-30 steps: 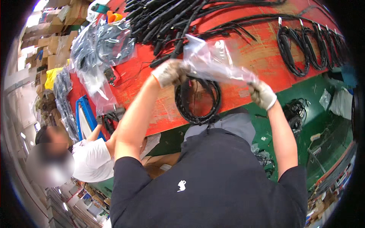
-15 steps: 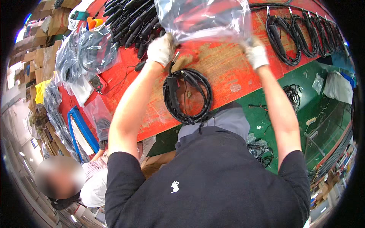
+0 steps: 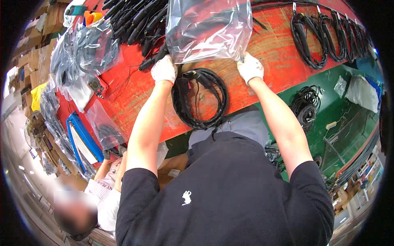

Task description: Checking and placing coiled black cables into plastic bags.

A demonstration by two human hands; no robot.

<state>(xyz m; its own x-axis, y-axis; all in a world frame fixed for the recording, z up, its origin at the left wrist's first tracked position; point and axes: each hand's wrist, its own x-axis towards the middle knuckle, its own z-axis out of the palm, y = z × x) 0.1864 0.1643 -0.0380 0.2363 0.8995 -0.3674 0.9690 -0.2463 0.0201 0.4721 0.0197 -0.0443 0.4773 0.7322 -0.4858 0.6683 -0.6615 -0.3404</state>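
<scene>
A clear plastic bag (image 3: 209,33) is stretched between my gloved hands, over the red worktable. My left hand (image 3: 164,69), in a white glove, pinches its near left corner. The near right corner is gripped by my right hand (image 3: 249,68), gloved the same way. Just this side of the bag lies a coiled black cable (image 3: 223,92) with a thick black handle, close to the table's near edge. The bag's near edge covers the tip of that coil's handle. Nothing shows inside the bag except the table and dark cables seen through it.
Black torch-like handles (image 3: 137,20) are heaped at the far left. Several coiled cables (image 3: 305,39) line the right side of the red table (image 3: 283,49). Plastic bags (image 3: 88,49) and a blue-framed tray (image 3: 84,141) lie left, near a co-worker's gloved hands (image 3: 115,152). More cables (image 3: 305,106) lie on the green floor.
Both hands have drawn the bag nearer, and my right hand has moved left. The bag's near edge now overlaps the coil's handle tip. The co-worker has shifted at the lower left.
</scene>
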